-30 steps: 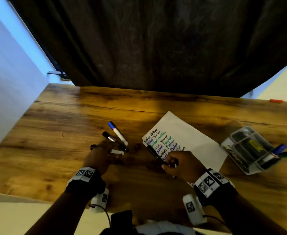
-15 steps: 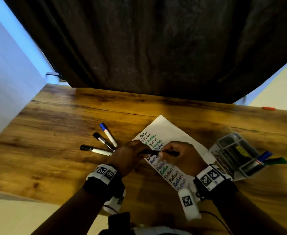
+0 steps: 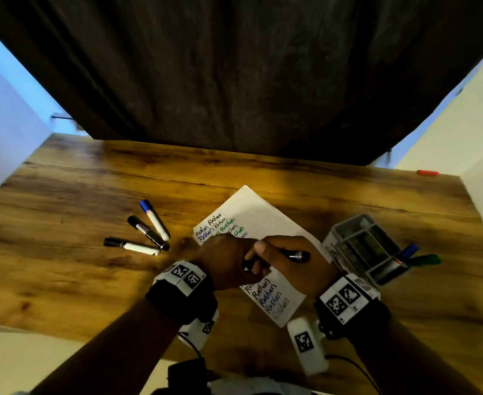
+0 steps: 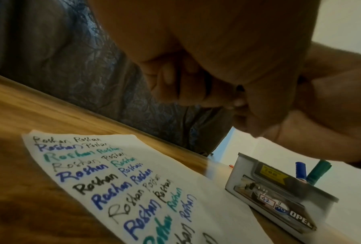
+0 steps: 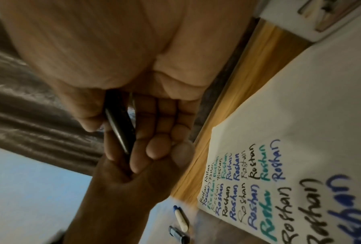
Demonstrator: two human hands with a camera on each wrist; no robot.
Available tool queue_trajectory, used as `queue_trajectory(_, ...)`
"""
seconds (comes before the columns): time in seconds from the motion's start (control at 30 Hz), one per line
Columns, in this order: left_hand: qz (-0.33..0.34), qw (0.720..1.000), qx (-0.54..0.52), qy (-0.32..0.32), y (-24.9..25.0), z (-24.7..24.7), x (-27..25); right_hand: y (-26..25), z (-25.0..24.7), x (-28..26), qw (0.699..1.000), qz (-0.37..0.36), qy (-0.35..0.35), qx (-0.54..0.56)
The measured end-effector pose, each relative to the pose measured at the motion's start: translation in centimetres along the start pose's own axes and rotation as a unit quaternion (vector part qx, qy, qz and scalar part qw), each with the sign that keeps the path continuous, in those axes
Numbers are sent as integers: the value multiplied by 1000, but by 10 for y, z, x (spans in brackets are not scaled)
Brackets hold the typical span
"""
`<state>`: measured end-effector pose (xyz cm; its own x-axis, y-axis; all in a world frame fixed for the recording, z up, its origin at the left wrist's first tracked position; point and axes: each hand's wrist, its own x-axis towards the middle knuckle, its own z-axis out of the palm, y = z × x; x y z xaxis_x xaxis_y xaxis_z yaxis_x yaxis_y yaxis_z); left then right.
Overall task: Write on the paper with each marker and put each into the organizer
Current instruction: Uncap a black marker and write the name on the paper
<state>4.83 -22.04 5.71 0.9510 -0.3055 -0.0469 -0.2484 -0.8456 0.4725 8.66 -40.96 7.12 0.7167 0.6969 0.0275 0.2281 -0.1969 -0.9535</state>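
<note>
Over the white paper point(image 3: 263, 215), which is covered in written lines, both my hands meet on one black marker point(image 3: 297, 255). My right hand point(image 3: 274, 249) pinches its barrel point(image 5: 121, 125) between thumb and fingers. My left hand point(image 3: 234, 260) grips the marker's other end, and its fingers hide that end. Only a black speck of the marker point(image 4: 240, 88) shows between the left hand's curled fingers point(image 4: 175, 79). The grey organizer point(image 3: 348, 232) stands to the right of the paper, with a blue marker point(image 3: 408, 250) and a green marker point(image 3: 424, 259) in its near compartment.
Three markers lie fanned out left of the paper: a blue-capped one point(image 3: 154, 220), a black one point(image 3: 149, 232) and a black-capped white one point(image 3: 131, 246). A dark curtain point(image 3: 234, 81) hangs behind the wooden table point(image 3: 63, 266). A small red object point(image 3: 428, 172) lies at the far right edge.
My left hand left the loose markers and came right to grip the end of the black marker. My right hand turned that marker level above the paper.
</note>
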Motion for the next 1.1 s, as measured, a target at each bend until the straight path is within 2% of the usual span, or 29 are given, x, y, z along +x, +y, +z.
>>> queue_trajectory(0.17, -27, 996, -31, -83, 5, 9, 4, -5, -16, -13, 995, -43, -47, -82)
queue_trajectory(0.27, -140, 988, -34, -63, -42, 3, -15, -11, -61, -27, 994, -16, 13, -111)
queue_trajectory(0.33, -212, 976, -37, -32, -76, -2, -30, -15, -90, -33, 994, -37, 64, -81)
queue_trajectory(0.37, -227, 973, -37, -22, -85, -3, -35, -16, -98, -33, 994, -55, 77, -54)
queue_trajectory(0.47, -220, 974, -50, -19, -73, 6, -22, -7, -90, -32, 995, -52, 75, -29)
queue_trajectory(0.57, -213, 975, -48, -31, -57, 30, 3, 26, -53, -31, 999, 24, 28, 11)
queue_trajectory(0.67, -197, 972, -117, -45, -53, 54, 19, 69, -21, -30, 996, 70, 42, 37)
queue_trajectory(0.73, -206, 970, -117, -61, -54, 61, 23, 92, -12, -31, 993, 93, 43, 56)
queue_trajectory(0.9, -223, 957, -181, -46, -59, 63, 26, 121, -12, -36, 995, 79, 32, 42)
queue_trajectory(1.1, -215, 958, -183, -51, -60, 62, 26, 127, -16, -36, 997, 59, 44, -34)
